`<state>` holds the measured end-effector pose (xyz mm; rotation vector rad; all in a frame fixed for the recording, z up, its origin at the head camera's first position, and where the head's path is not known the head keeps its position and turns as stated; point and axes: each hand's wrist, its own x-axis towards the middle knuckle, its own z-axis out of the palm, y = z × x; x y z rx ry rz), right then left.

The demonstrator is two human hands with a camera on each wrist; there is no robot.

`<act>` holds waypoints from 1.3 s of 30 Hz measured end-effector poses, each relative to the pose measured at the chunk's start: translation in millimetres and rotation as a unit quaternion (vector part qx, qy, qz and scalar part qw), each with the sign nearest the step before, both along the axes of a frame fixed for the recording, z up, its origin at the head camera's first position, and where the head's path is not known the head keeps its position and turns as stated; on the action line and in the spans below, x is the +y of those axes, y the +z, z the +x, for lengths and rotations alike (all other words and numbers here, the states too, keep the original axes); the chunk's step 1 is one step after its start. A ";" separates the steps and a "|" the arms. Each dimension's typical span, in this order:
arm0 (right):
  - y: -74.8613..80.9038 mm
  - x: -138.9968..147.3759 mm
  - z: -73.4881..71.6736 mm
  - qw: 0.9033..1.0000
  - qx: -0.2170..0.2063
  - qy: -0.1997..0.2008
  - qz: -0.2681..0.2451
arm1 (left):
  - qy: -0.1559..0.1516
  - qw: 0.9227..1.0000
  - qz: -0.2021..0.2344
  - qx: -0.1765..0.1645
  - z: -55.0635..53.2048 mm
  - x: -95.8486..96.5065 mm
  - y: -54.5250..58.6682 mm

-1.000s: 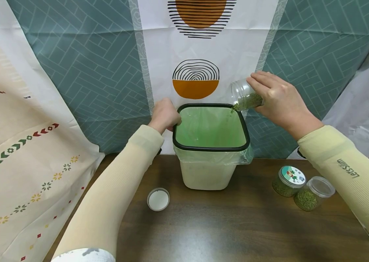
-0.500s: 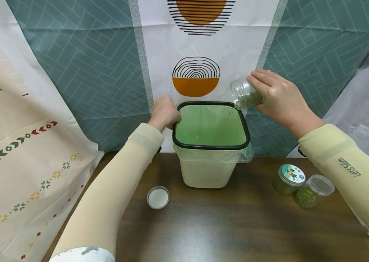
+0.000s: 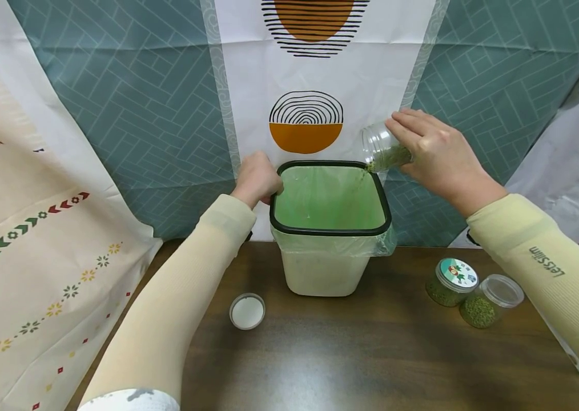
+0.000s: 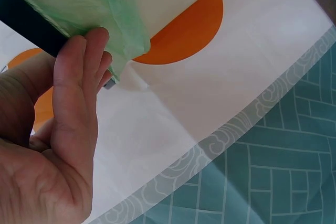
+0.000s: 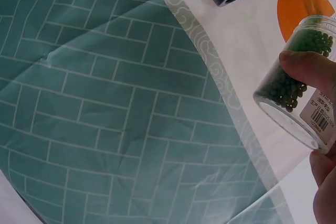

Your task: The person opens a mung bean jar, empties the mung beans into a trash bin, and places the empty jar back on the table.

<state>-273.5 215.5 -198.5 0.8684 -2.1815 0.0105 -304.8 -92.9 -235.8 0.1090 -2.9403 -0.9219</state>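
Observation:
In the head view my right hand (image 3: 435, 151) grips a clear jar (image 3: 383, 148), tilted mouth-down over the back right corner of a trash bin (image 3: 322, 268). A few small green grains (image 3: 366, 172) drop from its mouth. The right wrist view shows a thumb (image 5: 307, 69) across the jar (image 5: 268, 85), many round grains inside, and a barcode label (image 5: 320, 114). My left hand (image 3: 257, 180) holds the bin's black rim (image 3: 275, 212) at the left. In the left wrist view its fingers (image 4: 79, 87) press the green bag (image 4: 113, 17) against the rim; the thumb is partly hidden.
On the brown table (image 3: 320, 348), a round lid (image 3: 247, 311) lies left of the bin. Two jars of green grains stand at right, one with a teal-and-white label (image 3: 458, 274), one with a clear top (image 3: 482, 308). A patterned cloth (image 3: 310, 68) hangs close behind.
My right hand keeps the jar tilted in nearly the same place. Falling grains show one second ago, hardly half a second ago, and again now. My left hand stays on the rim.

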 end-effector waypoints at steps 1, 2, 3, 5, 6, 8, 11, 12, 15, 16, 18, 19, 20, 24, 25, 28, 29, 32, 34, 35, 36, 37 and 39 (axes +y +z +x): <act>-0.2 -0.1 -0.3 1.000 0.001 0.000 0.001 | 0.000 1.000 0.000 0.000 0.1 -0.1 -0.1; -0.5 0.0 -0.6 1.000 0.002 0.001 0.001 | 0.000 1.000 0.001 0.000 0.0 -0.3 -0.3; -0.8 0.1 -0.9 1.000 0.003 0.002 0.002 | 0.001 1.000 0.001 -0.001 -0.1 -0.4 -0.3; -1.2 0.1 -1.5 1.000 0.005 0.003 0.003 | 0.001 1.000 0.001 -0.001 -0.1 -0.7 -0.3; -1.3 0.1 -1.6 1.000 0.005 0.004 0.003 | 0.002 1.000 0.001 -0.002 0.0 -0.7 -0.3; -1.6 0.0 -1.6 1.000 0.005 0.004 0.003 | 0.002 1.000 0.000 -0.002 0.3 -0.7 -0.3; -2.0 -0.2 -1.4 1.000 0.005 0.003 0.004 | 0.002 1.000 0.002 -0.003 0.6 -0.5 -0.1; -2.0 -0.3 -1.3 1.000 0.004 0.002 0.005 | 0.001 1.000 0.001 -0.003 0.7 -0.5 -0.1; -2.4 -0.9 -1.2 1.000 0.002 0.001 0.005 | 0.002 1.000 0.005 -0.005 0.8 -0.5 -0.2; -2.4 -1.1 -1.1 1.000 0.001 0.001 0.005 | 0.002 1.000 0.006 -0.006 0.9 -0.6 -0.2; -2.6 -1.7 -1.0 1.000 0.000 0.001 0.005 | 0.002 1.000 0.006 -0.005 1.0 -0.8 -0.4; -2.8 -1.9 -1.0 1.000 -0.001 0.002 0.005 | 0.002 1.000 0.007 -0.005 1.1 -0.8 -0.5; -2.9 -2.1 -1.0 1.000 -0.001 0.002 0.005 | 0.002 1.000 0.008 -0.004 1.2 -0.8 -0.7; -3.2 -2.0 -0.8 1.000 0.000 0.002 0.007 | 0.002 1.000 0.008 -0.002 1.4 -0.6 -1.2; -3.2 -2.0 -0.6 1.000 -0.002 0.001 0.007 | 0.002 1.000 0.010 -0.003 1.4 -0.5 -1.2; -2.9 -1.2 -0.2 1.000 -0.004 -0.001 0.008 | 0.003 1.000 0.010 -0.002 1.2 -0.1 -1.1; -2.8 -1.0 -0.2 1.000 -0.003 -0.002 0.008 | 0.002 1.000 0.010 -0.002 1.1 0.0 -1.0; -2.5 -0.4 -0.7 1.000 0.000 -0.002 0.008 | 0.001 1.000 0.007 -0.002 1.1 0.0 -0.5; -2.5 -0.4 -1.2 1.000 0.001 0.000 0.009 | 0.000 1.000 0.007 -0.002 1.4 -0.3 -0.1; -2.6 -0.5 -1.5 1.000 0.001 0.001 0.009 | 0.000 1.000 0.008 -0.002 1.6 -0.4 0.0; -2.6 -0.6 -1.6 1.000 0.001 0.001 0.009 | 0.000 1.000 0.008 -0.002 1.7 -0.6 0.2; -2.6 -0.8 -1.6 1.000 0.000 0.001 0.009 | 0.000 1.000 0.008 -0.002 1.9 -0.8 0.4; -2.8 -1.0 -1.5 1.000 -0.002 0.000 0.010 | -0.001 1.000 0.008 -0.001 2.1 -1.1 0.8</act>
